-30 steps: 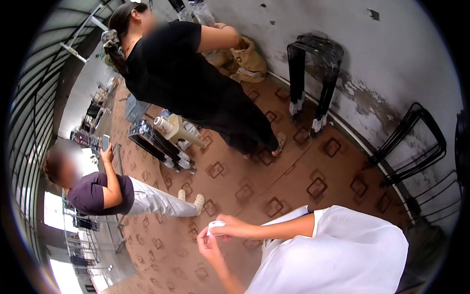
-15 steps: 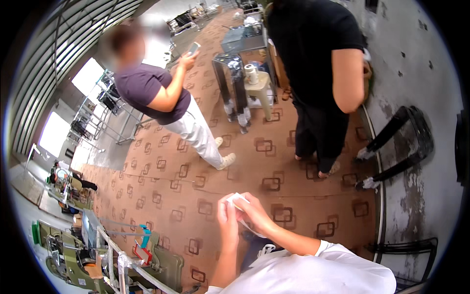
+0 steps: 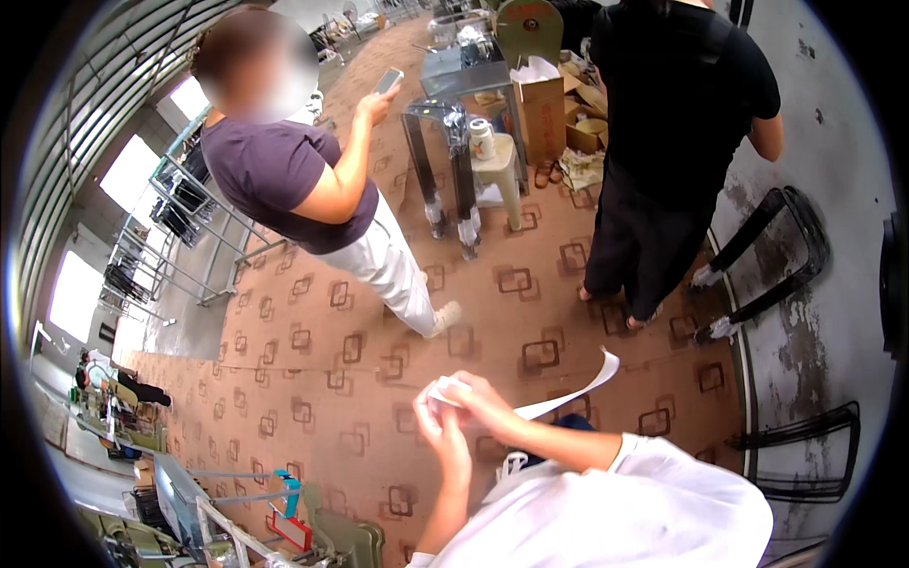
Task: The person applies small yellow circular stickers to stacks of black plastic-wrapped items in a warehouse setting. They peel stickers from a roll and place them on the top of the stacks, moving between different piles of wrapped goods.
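Note:
My left hand and my right hand are together in front of my body, fingers closed round a small white folded or rolled piece. A long white strip trails out to the right behind my right forearm, its free end curling upward. It looks like the same flat white tape, but where it joins the piece in my fingers is hidden. Part of the left fingers is covered by the right hand.
Ahead on the left a person holds a phone; another person in black stands at the right. Black wrapped frames lean on the right wall. A stool carries a white bottle. Green machinery stands lower left.
The white strip, earlier hanging below my hands, now swings out to the right. My hands stay together. The person in black has turned and shifted right.

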A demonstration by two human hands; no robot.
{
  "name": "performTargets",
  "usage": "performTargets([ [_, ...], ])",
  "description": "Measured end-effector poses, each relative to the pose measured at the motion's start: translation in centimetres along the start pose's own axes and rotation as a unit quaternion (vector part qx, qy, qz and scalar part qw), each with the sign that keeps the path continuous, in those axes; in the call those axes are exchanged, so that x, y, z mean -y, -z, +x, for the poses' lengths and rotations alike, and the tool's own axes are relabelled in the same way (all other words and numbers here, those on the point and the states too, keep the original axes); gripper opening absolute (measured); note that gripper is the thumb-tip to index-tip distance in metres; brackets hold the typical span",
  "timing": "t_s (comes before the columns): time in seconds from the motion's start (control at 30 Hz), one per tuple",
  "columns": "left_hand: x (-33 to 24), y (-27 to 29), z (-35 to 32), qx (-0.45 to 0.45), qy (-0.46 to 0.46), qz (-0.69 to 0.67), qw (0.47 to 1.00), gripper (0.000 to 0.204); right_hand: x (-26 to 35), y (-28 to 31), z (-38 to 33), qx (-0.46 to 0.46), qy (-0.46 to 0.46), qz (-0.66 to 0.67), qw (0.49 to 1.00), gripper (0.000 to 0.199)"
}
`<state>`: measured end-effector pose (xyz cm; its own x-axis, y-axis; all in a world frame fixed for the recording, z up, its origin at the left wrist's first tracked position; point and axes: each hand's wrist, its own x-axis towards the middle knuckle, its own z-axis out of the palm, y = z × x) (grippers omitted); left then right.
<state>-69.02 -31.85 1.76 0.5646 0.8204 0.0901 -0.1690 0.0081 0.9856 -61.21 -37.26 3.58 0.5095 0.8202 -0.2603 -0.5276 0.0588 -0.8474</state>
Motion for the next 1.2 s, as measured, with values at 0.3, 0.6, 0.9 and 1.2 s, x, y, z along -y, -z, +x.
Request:
performTargets([
  [0.3, -0.8, 6.7, 8.5, 0.186, 0.078, -0.034, 0.979, 0.045, 1.2, -0.8, 8.0, 0.105, -0.011, 0.002, 0.994, 0.029],
  [0.6, -5.6, 6.7, 22.2, 0.212, 0.1, 0.062, 0.97, 0.042, 9.5, 1.2, 20.2, 0.277, -0.07, 0.056, 0.957, 0.033],
  [0.9, -5.9, 3.1, 30.4, 0.216, 0.149, 0.125, 0.957, 0.027, 10.9, 1.5, 30.5, 0.34, -0.01, -0.152, 0.928, 0.037],
  [1.2, -5.0, 2.5, 34.1, 0.132, 0.1, 0.227, 0.96, 0.017, 12.9, 1.3, 33.4, 0.298, -0.098, -0.155, 0.937, 0.033],
])
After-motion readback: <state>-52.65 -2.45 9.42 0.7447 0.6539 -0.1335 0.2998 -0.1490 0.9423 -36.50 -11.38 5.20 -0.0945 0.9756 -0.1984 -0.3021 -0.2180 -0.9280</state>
